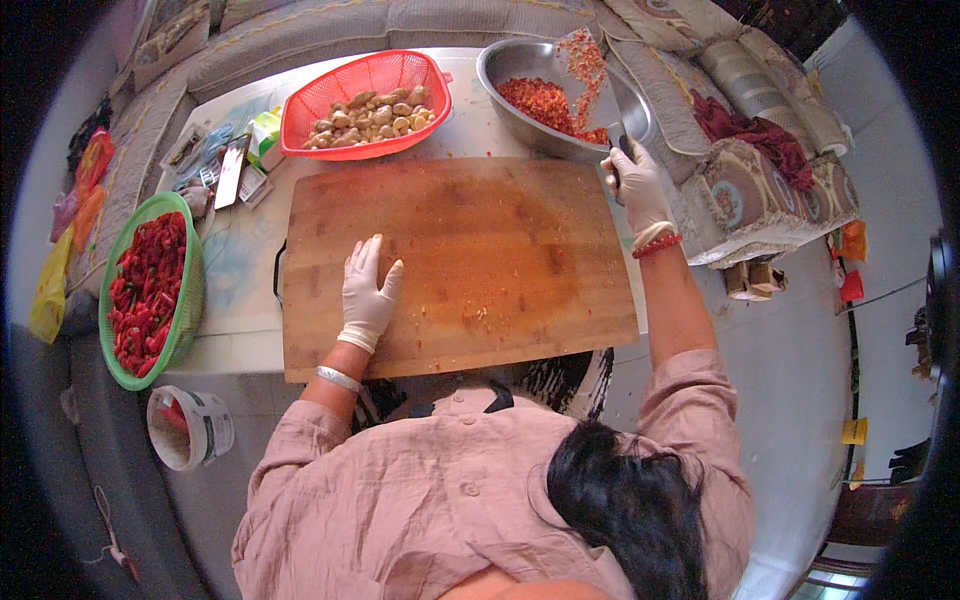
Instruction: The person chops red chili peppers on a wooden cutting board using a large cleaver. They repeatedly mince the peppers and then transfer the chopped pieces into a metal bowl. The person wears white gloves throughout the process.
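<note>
My gloved right hand (637, 184) grips the dark handle of a cleaver (585, 79), its broad blade tilted over the steel bowl (645, 116) and covered with chopped red bits. More chopped red pepper (536, 103) lies in the bowl. My gloved left hand (369, 289) rests on the left part of the wooden cutting board (465, 225), fingers apart, holding nothing. The board's surface is stained orange, with small scraps and seeds on it.
A red plastic basket (294, 112) of ginger stands behind the board. At the left, a green basket (196, 300) holds red peppers, with a white bucket (210, 427) below. A phone (231, 172) and small packets lie on the table. A sofa (465, 26) borders the far side.
</note>
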`<move>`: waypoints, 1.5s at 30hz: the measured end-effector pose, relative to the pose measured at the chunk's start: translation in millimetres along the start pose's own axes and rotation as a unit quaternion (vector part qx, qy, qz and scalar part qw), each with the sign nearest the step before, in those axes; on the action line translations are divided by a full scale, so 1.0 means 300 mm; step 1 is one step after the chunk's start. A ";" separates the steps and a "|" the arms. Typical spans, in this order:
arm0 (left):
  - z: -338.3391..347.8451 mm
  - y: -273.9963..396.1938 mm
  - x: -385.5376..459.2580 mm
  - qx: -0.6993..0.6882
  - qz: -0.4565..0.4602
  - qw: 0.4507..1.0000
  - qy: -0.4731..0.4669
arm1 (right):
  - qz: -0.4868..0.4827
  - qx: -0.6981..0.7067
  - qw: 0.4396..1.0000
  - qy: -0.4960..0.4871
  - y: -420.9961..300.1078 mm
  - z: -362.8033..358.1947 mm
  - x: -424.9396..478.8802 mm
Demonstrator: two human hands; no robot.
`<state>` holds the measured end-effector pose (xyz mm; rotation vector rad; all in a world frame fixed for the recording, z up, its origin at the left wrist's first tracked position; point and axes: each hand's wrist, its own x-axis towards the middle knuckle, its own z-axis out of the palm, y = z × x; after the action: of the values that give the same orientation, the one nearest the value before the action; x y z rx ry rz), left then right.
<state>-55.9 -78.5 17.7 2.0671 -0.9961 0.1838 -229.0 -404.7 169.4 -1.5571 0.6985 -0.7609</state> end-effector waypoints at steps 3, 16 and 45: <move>-0.002 0.002 0.004 -0.003 -0.012 1.000 -0.001 | 0.042 0.107 0.993 -0.030 -0.029 0.006 -0.097; -0.003 0.393 0.295 0.013 0.279 0.958 -0.058 | 0.134 0.278 0.948 -0.073 0.018 -0.054 -0.189; 0.753 0.700 1.051 0.002 0.344 0.928 -0.143 | 0.107 0.232 0.965 -0.057 0.099 -0.248 0.000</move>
<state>-36.6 -502.9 136.8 1.6923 -1.8817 0.2421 -288.7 -452.6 145.8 -1.0711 0.5440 -0.6129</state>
